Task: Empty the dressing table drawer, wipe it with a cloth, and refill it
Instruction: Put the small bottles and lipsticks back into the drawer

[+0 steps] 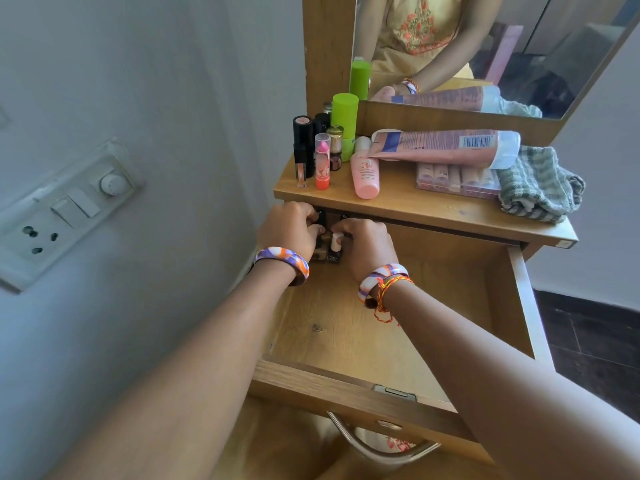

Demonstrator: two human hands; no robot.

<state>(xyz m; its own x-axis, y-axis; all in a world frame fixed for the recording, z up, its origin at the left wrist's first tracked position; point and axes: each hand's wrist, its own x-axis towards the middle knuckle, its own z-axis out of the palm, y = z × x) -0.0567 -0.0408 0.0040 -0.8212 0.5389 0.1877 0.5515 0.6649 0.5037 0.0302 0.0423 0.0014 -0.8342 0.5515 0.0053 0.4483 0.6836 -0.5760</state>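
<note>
Looking down, head view: drawer pulled wide open, filling the lower middle of the frame, metal handle at the bottom edge.
Drawer contents: just a little clump of small bottles tucked in the far left corner, under the tabletop lip. Rest of the drawer floor is bare wood with a dark smudge.
Left hand: reaching into that corner, fingers curled round a small dark bottle at the back. Can't make out exactly which one, knuckles hide most of it.
Right hand: right beside the left, nearly touching, fingers curled and pinching a pale-capped bottle.
Wrists: striped bangle on each, plus an orange thread on the right one.
Tabletop: upper middle of the frame, loaded with stuff. Left end has upright lipsticks, dark tubes and a green can.
Middle of tabletop: pink bottle lying down, big pink tube lying across a clear box.
Cloth: green checked, bunched up at the right end of the tabletop, touching the box and the tube's cap.
Mirror: top right, shows the tube, the can and the person's arms.
Wall: switch panel at mid left.
</note>
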